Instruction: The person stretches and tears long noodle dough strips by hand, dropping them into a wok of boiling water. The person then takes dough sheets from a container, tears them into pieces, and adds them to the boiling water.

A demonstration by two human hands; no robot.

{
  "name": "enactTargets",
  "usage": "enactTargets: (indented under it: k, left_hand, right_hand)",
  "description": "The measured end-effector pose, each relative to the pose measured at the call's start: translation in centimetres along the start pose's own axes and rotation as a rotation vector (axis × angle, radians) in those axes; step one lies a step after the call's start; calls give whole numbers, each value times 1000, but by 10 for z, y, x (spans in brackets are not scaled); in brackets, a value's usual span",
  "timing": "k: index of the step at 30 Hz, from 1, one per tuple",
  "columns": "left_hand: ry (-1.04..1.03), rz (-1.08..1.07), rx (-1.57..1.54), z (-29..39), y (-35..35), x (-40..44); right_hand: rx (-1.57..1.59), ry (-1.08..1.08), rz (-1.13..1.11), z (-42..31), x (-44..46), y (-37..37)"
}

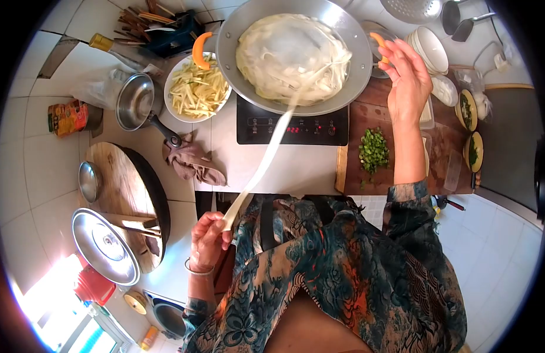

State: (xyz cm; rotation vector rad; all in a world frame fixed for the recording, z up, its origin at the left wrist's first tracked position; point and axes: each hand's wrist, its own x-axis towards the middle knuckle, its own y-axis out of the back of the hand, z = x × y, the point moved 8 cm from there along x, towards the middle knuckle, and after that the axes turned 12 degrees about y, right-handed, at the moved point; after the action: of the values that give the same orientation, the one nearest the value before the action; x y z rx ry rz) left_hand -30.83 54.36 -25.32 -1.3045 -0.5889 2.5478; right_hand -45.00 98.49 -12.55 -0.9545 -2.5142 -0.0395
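Observation:
My left hand (209,242) pinches the lower end of a long, flat, pale noodle (265,162). The strip stretches up across the counter edge and over the cooktop, and its far end drops into the wok (359,70). Inside the wok, wide noodles (325,82) lie in cloudy liquid. My right hand (409,82) is raised beside the wok's right orange handle (378,47), fingers extended and apart, holding nothing; whether the fingertips touch the handle I cannot tell. Under the wok, the induction cooktop (260,132) shows lit red digits.
Left of the wok stand a bowl of cut strips (197,89) and a small saucepan (135,103). A brown cloth (193,159) lies on the counter. On the right, chopped greens (373,150) rest on a wooden board (366,109). A round chopping block (116,176) is at far left.

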Motion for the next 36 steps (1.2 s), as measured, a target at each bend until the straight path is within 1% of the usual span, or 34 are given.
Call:
enactTargets:
  k: [3,4,5,6,7,8,9,10,11,13,16,17,19,20,21,23,27,29,36]
  left_hand:
    - [-27,-22,6,12,-24,3]
    - [-38,-44,-8,16,-33,2]
    - [-47,-68,-22,19,-38,2]
    - [-69,-116,-41,20,-42,1]
    - [-84,-135,-58,24,-49,-1]
    - [-100,-154,-77,30,-61,-5]
    - [-118,-169,-95,34,-70,-8]
    - [-135,-210,-105,35,-77,-10]
    - [-152,-123,-70,38,-86,-12]
    - [-141,-123,-9,36,-94,-12]
    - [-129,-155,76,29,-98,-11]
    - [-124,-171,91,26,-99,-10]
    - [-137,-122,172,22,-93,-7]
    - [-130,-96,203,20,-88,-5]
    - [-122,-70,233,19,-85,-3]
    - [-91,-52,253,17,-85,0]
    - [-52,-59,261,10,-83,0]
    - [-33,-84,272,7,-82,1]
    - [-42,-61,183,8,-80,4]
  right_hand:
    - [-53,-9,-173,-2,-18,-14]
    - [-29,-32,-317,-7,-38,-28]
    - [47,-161,-541,-5,-69,-44]
    - [74,-415,-713,1,-111,-57]
    - [175,-486,-889,15,-159,-63]
    - [239,-703,-1111,25,-211,-65]
    - [188,-890,-1261,28,-248,-66]
    - [341,-870,-1317,20,-265,-77]
    - [473,-941,-1220,11,-275,-87]
    - [679,-1044,-990,-4,-277,-111]
    - [900,-1146,-835,-18,-268,-125]
    - [809,-1033,-802,-12,-258,-124]
    - [631,-818,-737,-6,-242,-121]
    - [596,-881,-651,-2,-239,-115]
    - [527,-822,-617,0,-233,-112]
    - [387,-670,-656,4,-223,-106]
    - [344,-598,-538,10,-200,-94]
    - [327,-568,-515,8,-190,-91]
    - [316,-508,-444,11,-176,-84]
